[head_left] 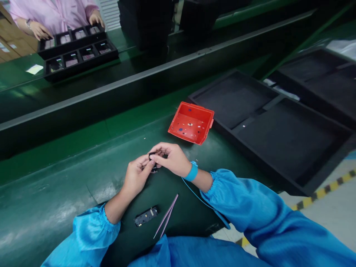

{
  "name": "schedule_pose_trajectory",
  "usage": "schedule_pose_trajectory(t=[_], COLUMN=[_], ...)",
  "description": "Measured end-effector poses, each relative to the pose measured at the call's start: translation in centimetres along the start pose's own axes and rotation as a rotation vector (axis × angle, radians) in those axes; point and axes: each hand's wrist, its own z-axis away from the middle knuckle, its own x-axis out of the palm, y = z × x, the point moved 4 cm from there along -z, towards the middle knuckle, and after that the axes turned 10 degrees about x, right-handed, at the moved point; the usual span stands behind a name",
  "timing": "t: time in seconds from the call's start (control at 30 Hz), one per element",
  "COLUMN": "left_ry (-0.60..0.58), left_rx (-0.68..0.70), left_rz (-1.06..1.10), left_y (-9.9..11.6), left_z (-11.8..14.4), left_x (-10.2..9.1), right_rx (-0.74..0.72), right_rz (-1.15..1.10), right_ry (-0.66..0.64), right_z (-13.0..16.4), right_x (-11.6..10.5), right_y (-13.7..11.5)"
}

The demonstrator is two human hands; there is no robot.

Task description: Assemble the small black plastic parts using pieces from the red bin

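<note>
A small black part is pinched between my two hands above the green bench; its exact kind is mostly covered by fingers. My left hand grips it from the left, thumb and fingers closed. From the right, my right hand closes its thumb and fingertips on the same part. That wrist wears a blue strap with a cord. Nearer to my body lies a flat, dark, circuit-board-like piece with small gold spots. Beside it rest pink tweezers, their tips apart.
A red bin with small bits inside stands beyond my right hand. Large black trays fill the right side. Across a metal rail, a person in pink handles black divided trays. Yellow-black tape marks the floor.
</note>
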Motion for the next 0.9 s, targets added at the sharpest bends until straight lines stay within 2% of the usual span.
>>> schedule_pose_trajectory(t=[0.17,0.33,0.4,0.47,0.53,0.63,0.77,0.9], left_ry=[-0.021,-0.007,0.000,0.035,0.112,0.222,0.249,0.238], left_rx=[0.079,0.143,0.128,0.078,0.020,-0.032,-0.055,-0.075], left_rz=[-0.175,-0.329,-0.284,-0.151,0.014,0.184,0.231,0.194], left_y=[0.2,0.4,0.3,0.0,-0.3,-0.5,-0.3,-0.2], left_z=[0.1,0.2,0.1,-0.1,-0.3,-0.7,-0.7,-0.4], left_x=[-0.1,-0.3,-0.3,-0.4,-0.8,-1.4,-1.4,-1.1], right_rx=[0.013,-0.072,-0.099,-0.132,-0.214,-0.423,-0.619,-0.703], right_rz=[-0.038,0.044,0.080,0.104,0.182,0.452,0.753,0.835], right_ry=[-0.024,-0.019,-0.040,-0.042,0.044,0.226,0.266,0.326], right_z=[-0.2,-0.3,-0.3,-0.2,0.2,1.4,2.6,2.7], right_x=[0.2,0.4,0.4,0.3,0.0,-0.2,0.7,0.8], right_y=[0.3,0.3,0.3,0.1,-0.4,-1.4,-1.8,-1.9])
